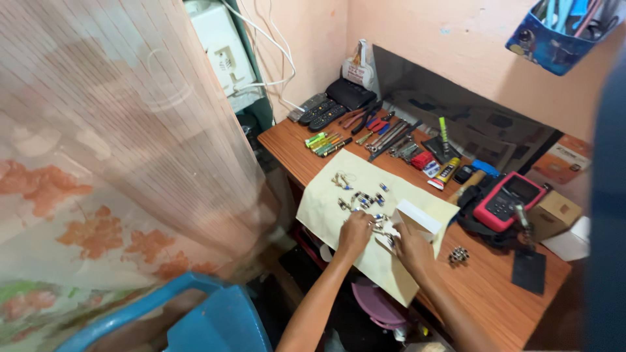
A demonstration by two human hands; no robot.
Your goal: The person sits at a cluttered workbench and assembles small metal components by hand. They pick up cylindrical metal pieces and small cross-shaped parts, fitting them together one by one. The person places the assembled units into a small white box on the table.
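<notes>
Metal connectors (381,225) under both curled hands (355,233).

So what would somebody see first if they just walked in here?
Probably the two hands, left and right, busy with small metal connectors scattered on a pale sheet at the wooden desk's front edge. Next, the red multimeter to the right and the row of screwdrivers behind.

Small silvery metal connectors (362,201) lay scattered on a cream paper sheet (326,208) spread over the wooden desk, beside a small white box (417,217), apparently open.
</notes>
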